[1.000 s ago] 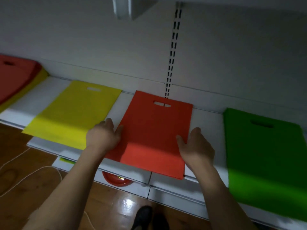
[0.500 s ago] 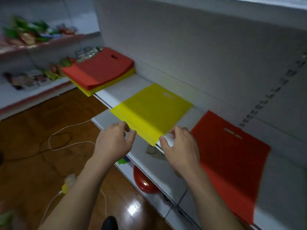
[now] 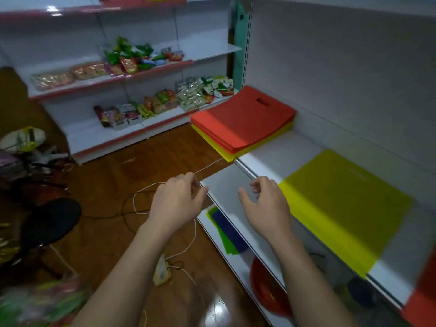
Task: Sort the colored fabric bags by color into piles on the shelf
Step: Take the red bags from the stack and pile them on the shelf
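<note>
Yellow bag lies beside right hand; left hand over floor cable; both loose, empty.

Matt cloth-like yellow bag at right; matt red stack upper centre. Smooth white painted-metal-looking shelf. Glossy wood floor, left. Shiny plastic snack packets, upper left.

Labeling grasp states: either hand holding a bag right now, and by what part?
Nothing is held. The left hand and right hand hover with loosely curled fingers in front of the shelf, between the unsorted stack and the yellow bag, touching neither.
</note>
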A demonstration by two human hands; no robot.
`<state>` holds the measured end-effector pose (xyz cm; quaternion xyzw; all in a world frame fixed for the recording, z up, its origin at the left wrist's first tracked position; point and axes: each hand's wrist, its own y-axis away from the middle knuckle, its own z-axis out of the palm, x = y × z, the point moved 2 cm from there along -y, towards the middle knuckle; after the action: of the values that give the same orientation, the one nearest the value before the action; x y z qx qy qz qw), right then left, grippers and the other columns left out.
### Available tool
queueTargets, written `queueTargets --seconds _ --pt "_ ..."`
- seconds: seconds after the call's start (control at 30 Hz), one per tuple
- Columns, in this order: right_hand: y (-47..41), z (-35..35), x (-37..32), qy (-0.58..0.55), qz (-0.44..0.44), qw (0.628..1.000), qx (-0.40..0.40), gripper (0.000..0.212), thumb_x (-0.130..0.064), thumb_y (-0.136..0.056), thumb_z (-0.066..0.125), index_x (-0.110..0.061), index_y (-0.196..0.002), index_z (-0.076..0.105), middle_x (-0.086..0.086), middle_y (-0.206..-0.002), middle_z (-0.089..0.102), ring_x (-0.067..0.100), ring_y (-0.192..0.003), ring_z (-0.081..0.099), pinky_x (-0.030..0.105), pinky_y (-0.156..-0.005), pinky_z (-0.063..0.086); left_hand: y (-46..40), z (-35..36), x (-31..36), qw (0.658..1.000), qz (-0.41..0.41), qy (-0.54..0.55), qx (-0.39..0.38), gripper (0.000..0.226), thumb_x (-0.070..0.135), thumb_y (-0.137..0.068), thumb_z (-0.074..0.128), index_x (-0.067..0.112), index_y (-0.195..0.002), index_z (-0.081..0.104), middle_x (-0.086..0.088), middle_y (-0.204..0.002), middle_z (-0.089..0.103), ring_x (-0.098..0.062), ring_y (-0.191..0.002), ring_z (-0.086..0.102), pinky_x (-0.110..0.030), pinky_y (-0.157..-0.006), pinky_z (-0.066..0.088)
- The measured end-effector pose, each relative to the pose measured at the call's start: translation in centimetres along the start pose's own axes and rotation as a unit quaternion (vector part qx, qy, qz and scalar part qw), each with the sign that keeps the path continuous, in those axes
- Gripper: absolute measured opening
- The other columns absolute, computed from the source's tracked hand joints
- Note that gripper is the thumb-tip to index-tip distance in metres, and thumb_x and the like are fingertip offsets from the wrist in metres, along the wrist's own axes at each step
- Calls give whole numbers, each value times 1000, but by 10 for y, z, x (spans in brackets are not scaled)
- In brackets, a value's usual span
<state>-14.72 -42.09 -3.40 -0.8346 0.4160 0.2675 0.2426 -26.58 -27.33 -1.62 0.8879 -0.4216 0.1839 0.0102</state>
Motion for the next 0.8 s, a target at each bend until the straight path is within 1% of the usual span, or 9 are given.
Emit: queueTargets --seconds 0.07,0.17,0.33,0.4,0.47,0.53,0.6,0.67,0.8 --pt "-14 12 -2 3 15 1000 0 24 -40 -89 58 -21 -102 53 -8 -93 47 16 -93 50 36 -86 43 -22 1 -12 1000 2 1 -9 31 52 -94 49 24 -105 58 8 -91 59 -10 -83 56 -37 -78 56" --pt "-43 24 1 5 48 999 5 25 -41 -90 58 -21 -103 54 -8 -93 49 14 -87 50 31 -77 41 -60 9 -19 1000 12 6 -17 32 53 -93 49 24 -105 59 7 -93 62 -11 -83 58 -39 -78 56" --pt "-105 39 17 -9 123 992 7 28 -45 -90 56 -21 -102 55 -5 -97 55 16 -88 52 29 -70 35 -133 25 -17 999 36 1 -41 29 52 -93 49 25 -98 57 7 -89 59 -14 -81 57 -41 -76 55" --pt "-136 47 26 0 152 988 19 33 -48 -89 55 -18 -101 55 -1 -100 59 21 -91 55 30 -70 36 -168 31 -16 998 44 -5 -42 28 52 -93 49 24 -93 55 8 -84 56 -15 -78 56 -41 -73 54" --pt "-169 54 35 15 184 982 23 39 -54 -88 53 -16 -98 55 4 -102 62 27 -97 58 33 -74 40 -204 36 -16 998 52 -14 -46 29 52 -93 50 23 -87 53 7 -79 54 -17 -74 55 -40 -71 53" --pt "-203 57 40 27 237 971 12 47 -61 -87 50 -17 -100 55 7 -106 63 28 -101 60 34 -78 43 -241 38 -13 996 63 -37 -54 30 50 -93 49 22 -85 51 4 -80 55 -20 -75 56 -39 -70 51" --pt "-228 59 46 62 275 960 1 58 -69 -84 45 -15 -105 55 10 -109 64 29 -104 61 36 -82 45 -274 41 -12 993 71 -69 -60 30 50 -93 49 20 -90 53 1 -85 58 -23 -81 58 -38 -72 50" --pt "-246 63 51 91 283 955 6 68 -73 -82 44 -11 -110 55 13 -111 64 32 -105 61 37 -83 46 -304 45 -13 989 84 -105 -53 34 51 -93 48 18 -97 55 -2 -93 61 -25 -89 60 -39 -77 51" --pt "-262 69 68 105 293 950 4 70 -73 -78 52 -12 -111 59 12 -110 67 31 -103 63 36 -82 49 -348 56 -17 984 86 -143 -68 43 52 -93 46 14 -110 55 -6 -105 60 -26 -99 59 -40 -82 50"
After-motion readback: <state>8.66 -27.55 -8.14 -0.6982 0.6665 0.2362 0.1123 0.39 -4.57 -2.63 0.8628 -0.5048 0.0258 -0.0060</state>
